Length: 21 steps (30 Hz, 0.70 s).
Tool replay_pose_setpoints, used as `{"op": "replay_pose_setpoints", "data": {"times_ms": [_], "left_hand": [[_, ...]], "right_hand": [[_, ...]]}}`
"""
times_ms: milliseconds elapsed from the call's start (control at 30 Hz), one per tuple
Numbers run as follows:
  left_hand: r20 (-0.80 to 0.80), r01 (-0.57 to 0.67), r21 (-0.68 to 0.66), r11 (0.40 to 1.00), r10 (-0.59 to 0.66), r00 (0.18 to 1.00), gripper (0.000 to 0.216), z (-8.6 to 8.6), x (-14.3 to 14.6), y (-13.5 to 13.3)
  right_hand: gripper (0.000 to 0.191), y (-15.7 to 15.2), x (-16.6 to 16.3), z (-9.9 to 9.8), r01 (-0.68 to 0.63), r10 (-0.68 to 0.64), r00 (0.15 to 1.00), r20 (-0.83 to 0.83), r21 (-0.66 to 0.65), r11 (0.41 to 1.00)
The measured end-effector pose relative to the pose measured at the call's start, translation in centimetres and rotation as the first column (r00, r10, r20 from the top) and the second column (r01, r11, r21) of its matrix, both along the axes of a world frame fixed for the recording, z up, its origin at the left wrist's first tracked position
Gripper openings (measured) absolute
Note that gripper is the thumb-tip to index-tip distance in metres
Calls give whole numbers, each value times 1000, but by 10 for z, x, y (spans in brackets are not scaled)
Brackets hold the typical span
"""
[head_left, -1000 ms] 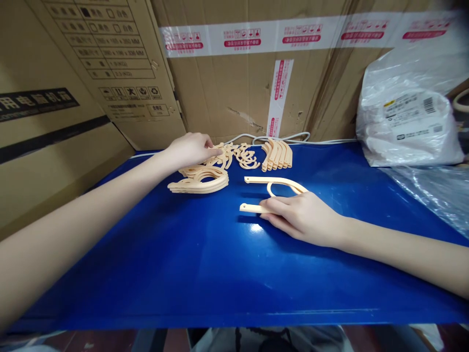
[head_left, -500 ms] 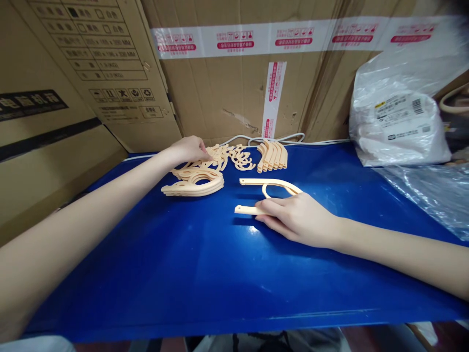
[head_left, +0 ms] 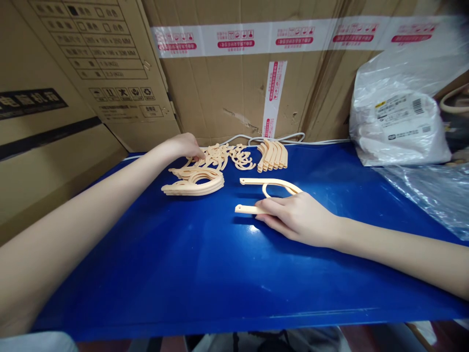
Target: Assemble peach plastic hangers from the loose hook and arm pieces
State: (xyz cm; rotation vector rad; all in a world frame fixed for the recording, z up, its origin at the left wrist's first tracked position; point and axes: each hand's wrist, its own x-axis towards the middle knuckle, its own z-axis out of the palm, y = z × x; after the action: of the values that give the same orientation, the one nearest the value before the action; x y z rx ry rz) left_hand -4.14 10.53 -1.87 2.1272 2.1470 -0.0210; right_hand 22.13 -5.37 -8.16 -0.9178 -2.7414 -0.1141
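My right hand (head_left: 293, 217) grips a cream plastic hanger arm (head_left: 245, 209), whose flat end with a small hole sticks out leftward from the fingers. Just behind it, a second curved hanger arm (head_left: 260, 181) lies against a cream loop (head_left: 266, 190), partly covered by the hand. At the back left, my left hand (head_left: 185, 146) reaches into a loose pile of small cream hook-like pieces (head_left: 216, 155). Its fingers are pinched together; what is between them is hidden. In front of that hand sits a stack of curved, folded-looking hanger pieces (head_left: 200, 188).
A row of curved hanger arms (head_left: 273, 155) lies at the back of the blue table (head_left: 205, 274). Cardboard boxes (head_left: 227, 93) wall the back and left. A white plastic bag (head_left: 399, 122) and clear wrap (head_left: 432, 190) lie on the right. A white cable (head_left: 296, 139) runs behind.
My left hand has shifted slightly left within the pile of small pieces. The right hand and its hanger arm have stayed in place.
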Motion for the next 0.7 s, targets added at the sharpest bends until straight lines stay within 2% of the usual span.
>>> {"op": "replay_pose_setpoints", "data": {"times_ms": [300, 467, 533, 600, 700], "left_hand": [[-18, -14, 36, 999, 14, 1000, 17, -1, -1, 2], [50, -32, 184, 982, 23, 998, 28, 7, 1, -12], [62, 35, 315, 948, -58, 996, 37, 14, 0, -21], [65, 45, 393, 918, -76, 995, 42, 24, 0, -31], [0, 164, 547, 821, -196, 981, 27, 40, 9, -51]], "right_hand": [[32, 0, 0, 0, -7, 7, 1000, -9, 14, 1000], [32, 0, 0, 0, -1, 1, 1000, -1, 1, 1000], [32, 0, -1, 0, 3, -3, 1000, 9, 0, 1000], [34, 0, -1, 0, 5, -6, 1000, 18, 3, 1000], [35, 0, -1, 0, 12, -12, 1000, 19, 8, 1000]]}}
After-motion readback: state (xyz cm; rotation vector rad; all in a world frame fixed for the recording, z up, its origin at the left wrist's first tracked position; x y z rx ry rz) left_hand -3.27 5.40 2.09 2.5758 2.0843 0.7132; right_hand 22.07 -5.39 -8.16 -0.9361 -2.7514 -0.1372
